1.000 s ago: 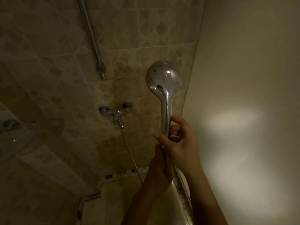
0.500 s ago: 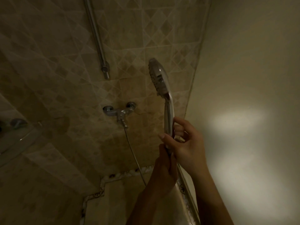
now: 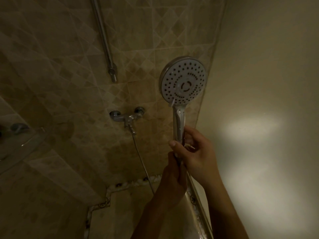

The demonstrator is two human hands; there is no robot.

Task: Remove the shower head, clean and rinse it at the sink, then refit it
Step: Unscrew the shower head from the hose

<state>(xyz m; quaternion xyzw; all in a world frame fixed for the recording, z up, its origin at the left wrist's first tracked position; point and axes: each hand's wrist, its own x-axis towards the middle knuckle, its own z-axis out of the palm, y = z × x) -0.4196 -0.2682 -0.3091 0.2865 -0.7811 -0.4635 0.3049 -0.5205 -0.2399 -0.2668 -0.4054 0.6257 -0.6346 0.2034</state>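
Observation:
The chrome shower head (image 3: pixel 183 81) is held upright in front of the tiled wall, its white nozzle face turned toward me. My right hand (image 3: pixel 198 154) grips the lower part of its handle with thumb and fingers. My left hand (image 3: pixel 174 180) is closed just below, around the bottom end of the handle where the hose joins; that joint is hidden by my fingers. The metal hose (image 3: pixel 141 159) runs from the wall mixer tap (image 3: pixel 127 117) down toward my left hand.
A chrome riser rail (image 3: pixel 103 37) hangs on the tiled wall above the tap. A glass corner shelf (image 3: pixel 19 144) sits at the left. A plain wall (image 3: pixel 267 83) closes the right side, with a metal-edged sill (image 3: pixel 198 200) below my hands.
The shower head has been turned about its handle: its chrome back faced me, then its edge, and now the nozzle face. Both hands kept their grip near the handle's bottom.

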